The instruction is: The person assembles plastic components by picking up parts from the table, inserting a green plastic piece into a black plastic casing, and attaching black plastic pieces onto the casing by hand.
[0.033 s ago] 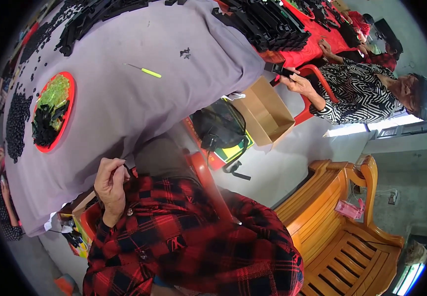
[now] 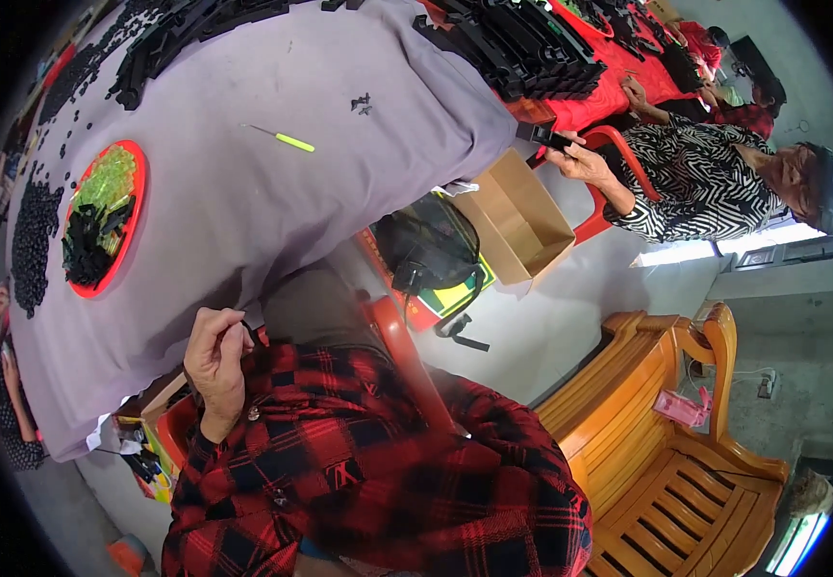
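Observation:
My left hand (image 2: pixel 214 370) is raised in front of my body, just off the near edge of the grey-covered table (image 2: pixel 243 212). Its fingers are curled in and pressed together. A dark sliver shows by the fingertips, but I cannot make out what it is. My right hand is not visible; only the red and black plaid sleeve (image 2: pixel 513 452) shows on that side. On the cloth lies a thin-shafted hand tool (image 2: pixel 294 142) with a yellow-green handle. A red oval plate (image 2: pixel 138 207) at the left holds yellow-green translucent pieces (image 2: pixel 109 180) and black parts (image 2: pixel 92 240).
Small black pieces (image 2: pixel 34 240) cover the table's left side. Long black parts (image 2: pixel 522 48) are stacked at the far right. A cardboard box (image 2: pixel 522 216), black bag (image 2: pixel 426 245) and wooden bench (image 2: pixel 657 462) stand right. A person (image 2: pixel 705 183) sits there holding a black object.

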A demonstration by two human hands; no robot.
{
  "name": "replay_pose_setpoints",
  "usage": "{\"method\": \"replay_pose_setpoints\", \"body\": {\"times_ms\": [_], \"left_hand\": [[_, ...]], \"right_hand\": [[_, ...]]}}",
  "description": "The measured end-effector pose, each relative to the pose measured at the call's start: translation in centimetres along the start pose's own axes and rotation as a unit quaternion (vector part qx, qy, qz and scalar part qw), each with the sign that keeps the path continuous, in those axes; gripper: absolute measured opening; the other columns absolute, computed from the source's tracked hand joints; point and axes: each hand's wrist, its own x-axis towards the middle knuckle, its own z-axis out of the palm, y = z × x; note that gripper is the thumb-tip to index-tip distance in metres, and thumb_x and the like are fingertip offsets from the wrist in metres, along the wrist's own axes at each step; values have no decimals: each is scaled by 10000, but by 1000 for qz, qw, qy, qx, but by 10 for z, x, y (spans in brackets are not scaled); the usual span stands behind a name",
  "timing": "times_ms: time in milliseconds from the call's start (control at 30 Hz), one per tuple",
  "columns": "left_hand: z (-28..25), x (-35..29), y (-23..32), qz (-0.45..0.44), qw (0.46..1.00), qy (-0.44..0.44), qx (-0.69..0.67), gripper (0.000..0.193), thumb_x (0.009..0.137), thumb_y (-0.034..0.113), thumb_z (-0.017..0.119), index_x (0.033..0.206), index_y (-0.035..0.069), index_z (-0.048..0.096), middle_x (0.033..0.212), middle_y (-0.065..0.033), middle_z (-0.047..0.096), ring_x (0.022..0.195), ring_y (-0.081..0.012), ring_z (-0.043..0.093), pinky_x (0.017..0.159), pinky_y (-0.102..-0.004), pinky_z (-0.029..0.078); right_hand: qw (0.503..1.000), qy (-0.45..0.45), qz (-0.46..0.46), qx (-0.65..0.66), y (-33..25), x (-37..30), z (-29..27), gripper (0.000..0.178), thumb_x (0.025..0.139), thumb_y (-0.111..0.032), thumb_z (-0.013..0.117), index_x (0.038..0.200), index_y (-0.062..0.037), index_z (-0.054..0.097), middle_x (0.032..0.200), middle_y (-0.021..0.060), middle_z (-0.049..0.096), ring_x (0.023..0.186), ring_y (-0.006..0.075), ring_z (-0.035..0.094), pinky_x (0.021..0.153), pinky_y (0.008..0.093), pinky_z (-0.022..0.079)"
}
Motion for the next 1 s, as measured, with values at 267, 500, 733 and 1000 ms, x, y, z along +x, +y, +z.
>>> {"method": "replay_pose_setpoints", "body": {"times_ms": [267,500,733,1000], "left_hand": [[-2,0,-6,-17,1000,7,-10,131,939,-50,526,1025,-32,622,895,-42,489,694,-101,531,602,-229,436],[-8,-5,-9,-48,999,20,-14,140,941,-51,523,1035,-31,625,895,-36,492,697,-96,530,607,-228,435],[-13,-9,-28,-128,992,-9,-13,116,931,-49,548,1011,-34,631,851,-22,495,677,-85,524,601,-223,430],[-37,-19,-61,-246,965,-57,68,112,927,42,610,1013,-13,654,848,-5,556,680,-74,557,619,-215,450]], "right_hand": [[999,33,-3,4,9,-13,2,319,964,-338,479,912,-55,617,879,182,598,843,389,599,723,459,507],[999,52,-2,14,15,-3,5,316,967,-330,475,901,-55,615,876,179,596,838,385,598,714,457,506],[984,95,144,45,-15,-28,27,390,995,-379,428,886,-49,606,863,203,619,850,402,612,693,484,475],[922,136,335,138,-38,-5,-14,195,843,-250,692,836,-58,656,744,118,686,734,257,676,684,377,519]]}}
